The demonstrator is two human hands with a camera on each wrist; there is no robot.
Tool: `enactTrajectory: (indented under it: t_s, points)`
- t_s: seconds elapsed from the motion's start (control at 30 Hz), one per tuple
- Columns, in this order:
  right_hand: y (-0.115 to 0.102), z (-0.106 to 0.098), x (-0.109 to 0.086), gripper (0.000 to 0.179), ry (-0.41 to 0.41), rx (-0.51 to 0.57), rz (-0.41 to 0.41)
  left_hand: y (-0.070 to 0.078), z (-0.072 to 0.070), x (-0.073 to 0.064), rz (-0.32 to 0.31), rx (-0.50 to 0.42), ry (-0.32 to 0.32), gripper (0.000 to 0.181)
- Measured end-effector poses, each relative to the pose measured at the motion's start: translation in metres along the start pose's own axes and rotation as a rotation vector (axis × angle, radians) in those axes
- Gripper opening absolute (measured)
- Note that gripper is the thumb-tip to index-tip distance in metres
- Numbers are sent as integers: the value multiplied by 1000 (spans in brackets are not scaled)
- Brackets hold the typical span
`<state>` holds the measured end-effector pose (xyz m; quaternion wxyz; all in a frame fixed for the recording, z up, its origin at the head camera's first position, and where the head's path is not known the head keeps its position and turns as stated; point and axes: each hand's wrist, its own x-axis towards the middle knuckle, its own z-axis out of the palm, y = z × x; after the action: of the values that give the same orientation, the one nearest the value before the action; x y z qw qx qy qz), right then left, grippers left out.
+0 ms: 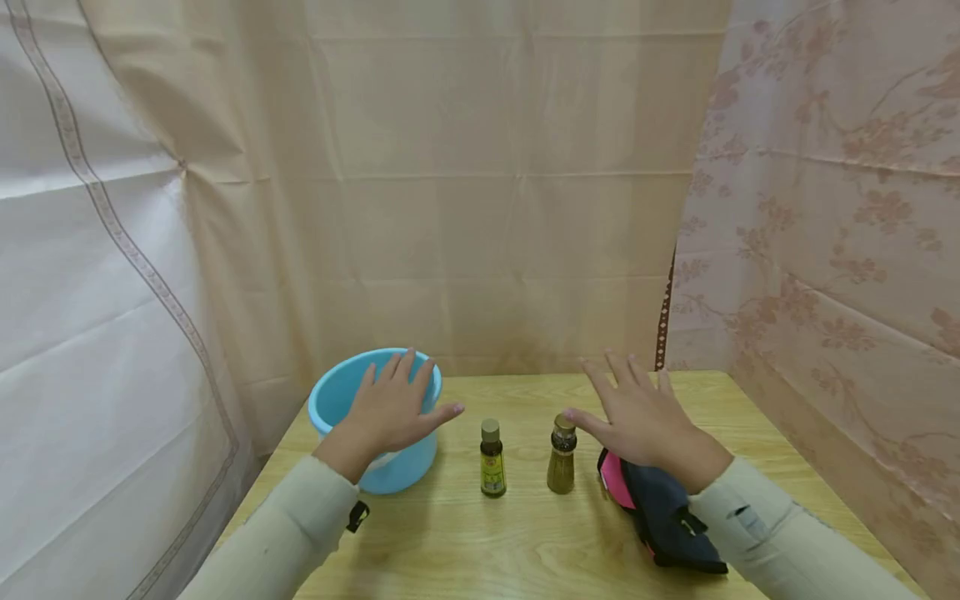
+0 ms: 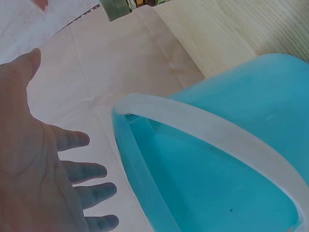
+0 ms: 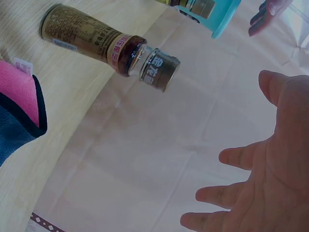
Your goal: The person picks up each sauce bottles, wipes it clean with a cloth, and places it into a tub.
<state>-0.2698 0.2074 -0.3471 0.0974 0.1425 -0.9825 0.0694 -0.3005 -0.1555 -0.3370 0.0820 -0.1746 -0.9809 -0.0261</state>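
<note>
My left hand (image 1: 390, 414) is spread with straight fingers above a light blue bucket (image 1: 401, 471). The left wrist view shows a gap between that hand (image 2: 38, 150) and the bucket, whose white handle (image 2: 217, 128) lies across its mouth. A small dark bottle (image 1: 492, 462) with a greenish cap and yellow-green label stands upright in the middle. To its right stands a brown-labelled glass bottle (image 1: 561, 458) with a gold-brown cap. My right hand (image 1: 641, 421), fingers spread, hovers beside that bottle (image 3: 91, 36) and holds nothing. Beneath the right forearm lies a dark blue and pink cloth item (image 1: 660, 508), partly hidden.
Everything stands on a light wood-grain table (image 1: 465, 550). A beige curtain (image 1: 480, 208) hangs behind its far edge. White cloth (image 1: 90, 333) is on the left and a floral curtain (image 1: 847, 250) on the right.
</note>
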Motion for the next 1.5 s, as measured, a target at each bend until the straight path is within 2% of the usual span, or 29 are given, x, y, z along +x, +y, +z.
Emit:
enactTrajectory:
  t_s: [0.1,0.17,0.23,0.3,0.47,0.57,0.63,0.83,1.03,1.27,1.5]
  points:
    - [3,1,-2,89,0,15,2,2,3,1,10,6,7,98]
    - [5,2,-4,88,4,28,1,6,5,2,36,14,41,92]
    - [9,5,-7,85,18,46,-4,11,9,0,73,13,111,82]
    - [14,9,-11,79,28,77,5,18,13,-1,118,-4,206,68]
    - [30,21,-22,70,10,182,61,36,28,-7,209,-127,446,42]
    - [39,32,-29,67,3,235,98,44,38,-11,235,-198,536,35]
    - [45,39,-34,64,15,267,120,49,45,-13,238,-237,571,33]
    - [59,61,-48,52,53,348,219,59,68,-16,208,-329,586,29]
    - [68,76,-57,51,46,380,299,66,85,-14,151,-371,587,30]
    - [74,94,-60,55,55,365,336,69,99,-8,114,-366,615,30]
    - [78,108,-58,59,45,368,346,70,108,-6,83,-407,622,28]
